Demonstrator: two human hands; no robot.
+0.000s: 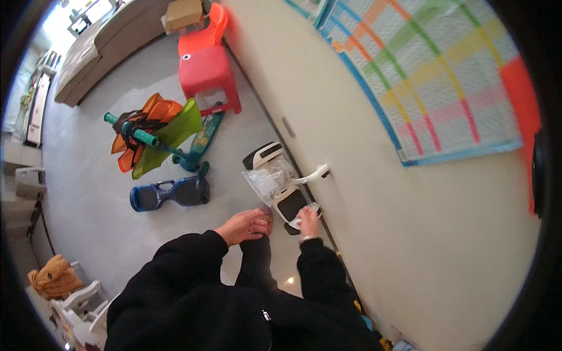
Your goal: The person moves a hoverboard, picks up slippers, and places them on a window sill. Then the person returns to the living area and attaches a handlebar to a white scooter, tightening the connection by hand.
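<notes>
Grey floor tiles run beside a cream door (363, 193) bearing a rectangular checked poster (433, 76). Our right hand (308, 221) presses a white cloth (297, 223), fingers curled on it, against the white hoverboard (281, 190); a clear plastic bag (266, 178) lies atop. Our left hand (244, 226) hangs loosely curled, grip unclear.

A pale grey floor (99, 199) filled the left half of the frame. On it, at centre left, lay a blue hoverboard (170, 193). Just above stood a teal scooter (175, 146) draped with orange and green fabric. A red plastic stool (208, 73) stood at upper centre. A white hoverboard (281, 193), with a clear plastic bag (266, 178) on it, rested at centre against the wall.
</notes>
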